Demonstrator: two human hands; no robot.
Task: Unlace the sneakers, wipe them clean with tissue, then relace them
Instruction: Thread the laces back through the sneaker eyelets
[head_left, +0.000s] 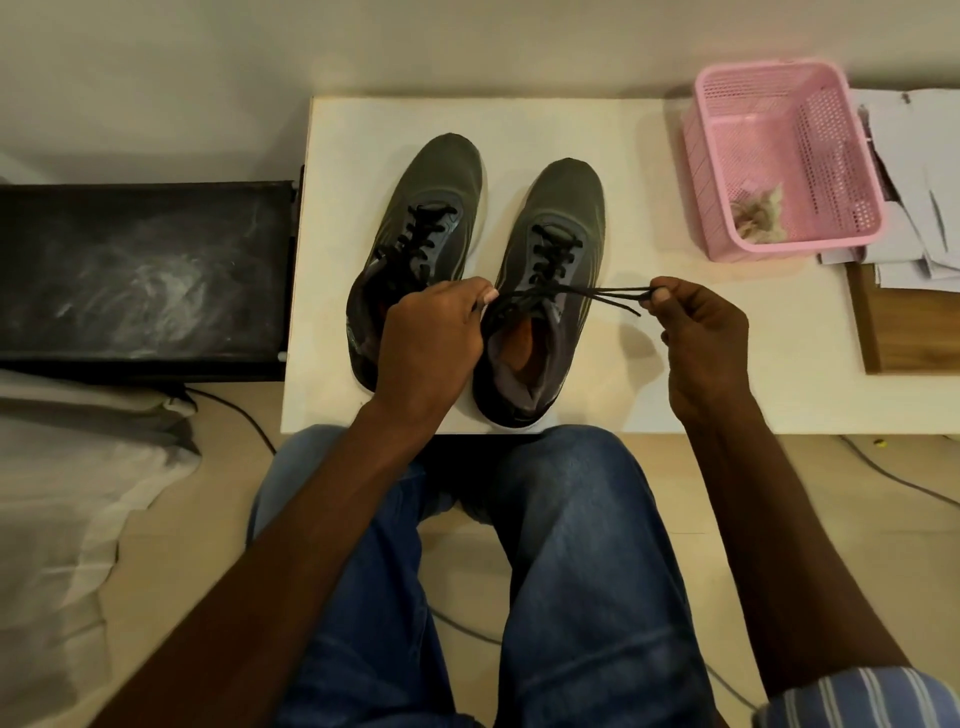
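Two grey sneakers stand side by side on a white table (597, 379), toes pointing away from me. Black lace runs through the eyelets of the left sneaker (431, 182). The right sneaker (566, 208) is laced too, and its black lace (587, 293) is stretched sideways above the tongue. My left hand (431, 343) pinches one part of that lace at the shoe's left side. My right hand (701, 343) pinches the lace's ends out to the right, thumb against forefinger. The left sneaker's heel is hidden behind my left hand.
A pink plastic basket (789, 104) with crumpled used tissue (756, 213) stands at the table's back right. Loose papers (914, 156) and a wooden board (904, 332) lie to its right. A black dusty box (145, 270) sits left of the table. My knees are under the front edge.
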